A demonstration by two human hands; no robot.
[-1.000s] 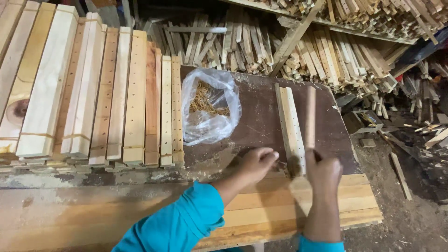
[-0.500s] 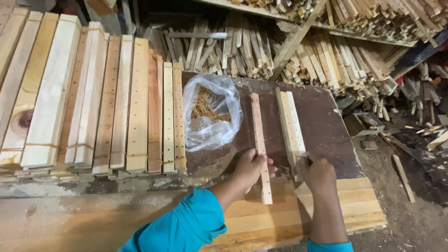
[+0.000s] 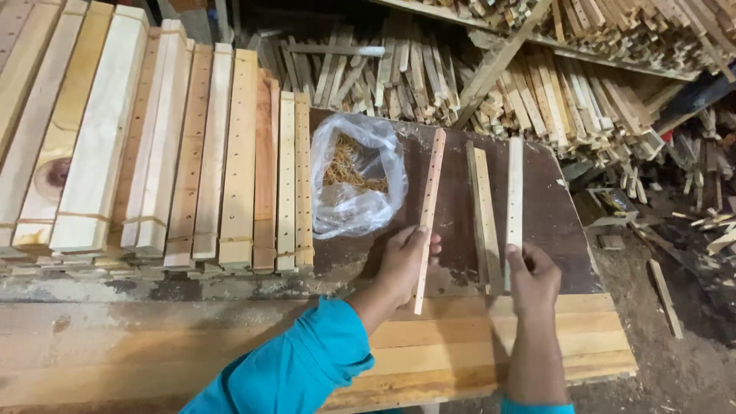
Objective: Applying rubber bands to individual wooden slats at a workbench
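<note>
My left hand [image 3: 405, 263] grips a thin wooden slat with a row of small holes [image 3: 430, 205], held lengthwise over the dark board [image 3: 552, 222]. My right hand [image 3: 533, 276] holds the near end of a second pale slat [image 3: 514, 192], which lies on the board. Between the two, a third slat [image 3: 481, 207] rests flat on the board, touched by neither hand. A clear plastic bag of small yellowish pieces [image 3: 354, 184] sits just left of my left hand's slat.
A row of bundled drilled slats and planks [image 3: 192, 161] fills the bench at left. Heaps of loose wooden sticks [image 3: 475, 77] lie behind the board and on a shelf. Pale planks [image 3: 460, 345] form the near bench edge; dirt floor with scraps at right.
My left hand has shifted its drilled slat a little left and tilted it. My right hand has taken hold of a slat that now lies to the right of the resting one.
</note>
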